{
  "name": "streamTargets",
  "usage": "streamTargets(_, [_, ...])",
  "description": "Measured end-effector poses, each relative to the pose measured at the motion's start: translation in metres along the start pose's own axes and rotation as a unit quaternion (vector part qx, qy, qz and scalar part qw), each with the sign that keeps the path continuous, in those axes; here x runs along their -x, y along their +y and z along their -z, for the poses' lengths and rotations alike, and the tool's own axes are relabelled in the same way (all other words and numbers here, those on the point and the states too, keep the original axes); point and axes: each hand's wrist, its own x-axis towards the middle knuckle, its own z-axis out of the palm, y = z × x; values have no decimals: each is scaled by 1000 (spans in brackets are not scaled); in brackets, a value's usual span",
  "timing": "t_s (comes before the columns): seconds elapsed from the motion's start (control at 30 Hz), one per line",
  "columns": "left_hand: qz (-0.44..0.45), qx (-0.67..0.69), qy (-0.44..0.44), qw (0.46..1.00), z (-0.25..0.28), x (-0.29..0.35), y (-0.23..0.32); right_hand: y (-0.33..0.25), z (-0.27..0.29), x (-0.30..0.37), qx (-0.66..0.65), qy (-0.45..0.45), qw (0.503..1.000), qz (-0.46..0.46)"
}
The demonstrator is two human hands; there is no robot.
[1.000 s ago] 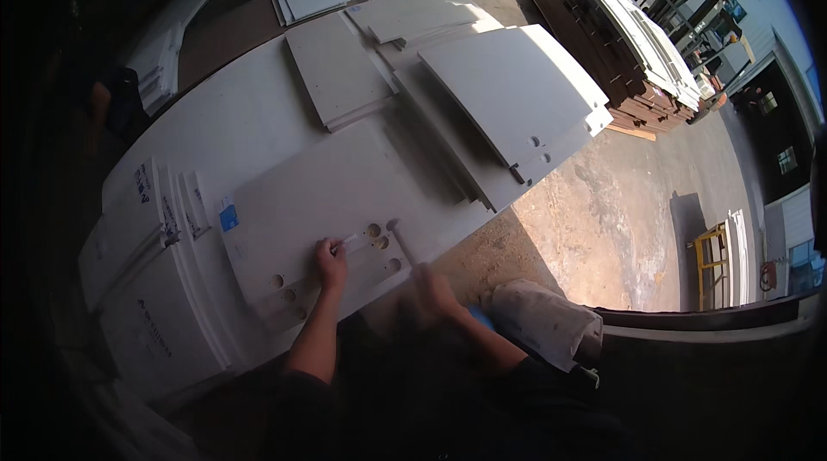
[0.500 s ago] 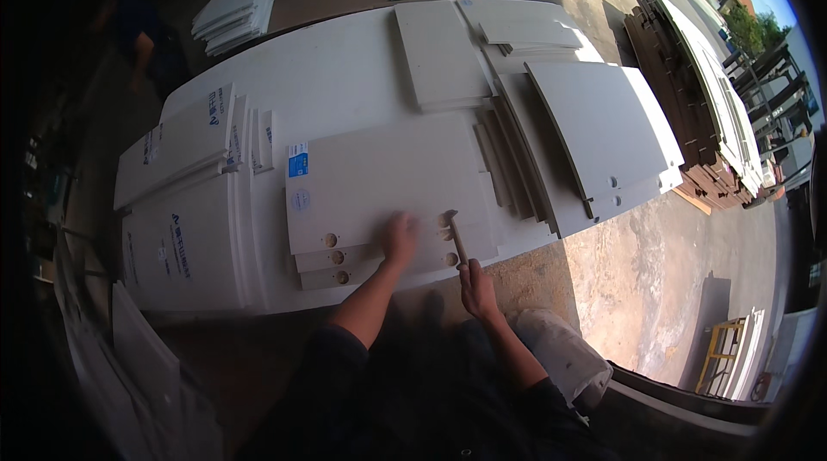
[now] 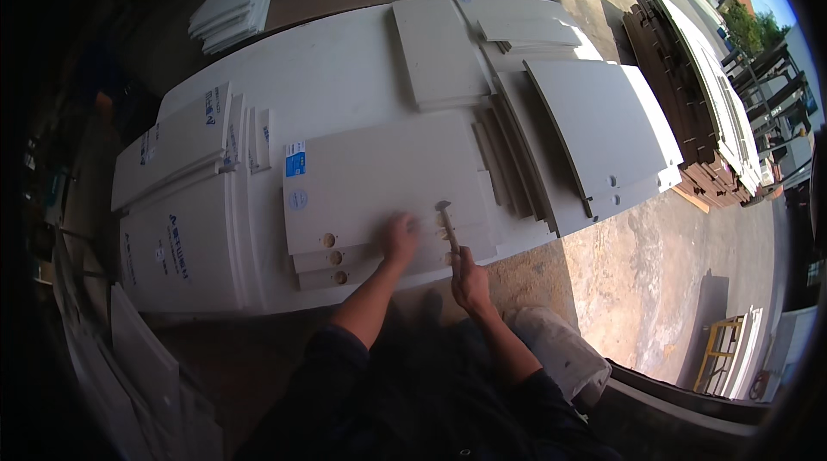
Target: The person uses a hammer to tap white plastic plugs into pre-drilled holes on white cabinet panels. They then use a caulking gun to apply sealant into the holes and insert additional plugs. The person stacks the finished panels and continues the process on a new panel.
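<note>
One hammer (image 3: pixel 450 229), its handle clamped in the right hand (image 3: pixel 470 280), head above the near right part of a white board (image 3: pixel 370 168). One left hand (image 3: pixel 400 239), low over the board's near edge, fingertips blurred; whether they pinch anything cannot be told. Board tops a staggered stack, blue label (image 3: pixel 295 159) at far left corner.

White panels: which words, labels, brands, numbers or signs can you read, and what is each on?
Upper left panel: dark blue print; wording not copied here.
Lower left panel: more dark blue print; likewise not copied.
Narrow panel beside them: blue print, too small to read.
Middle panel: blue-and-white label, too small to read.
Same panel: round blue stamp, too blurred to read.
</note>
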Motion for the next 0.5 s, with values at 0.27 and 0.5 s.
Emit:
streamTargets(0.27, [7, 3, -3, 1000, 0, 4, -5, -22, 9, 8, 4, 12, 1000, -15])
streamTargets(0.5, [5, 16, -8, 1000, 12, 0, 13, -2, -9, 3, 54, -12, 998, -12])
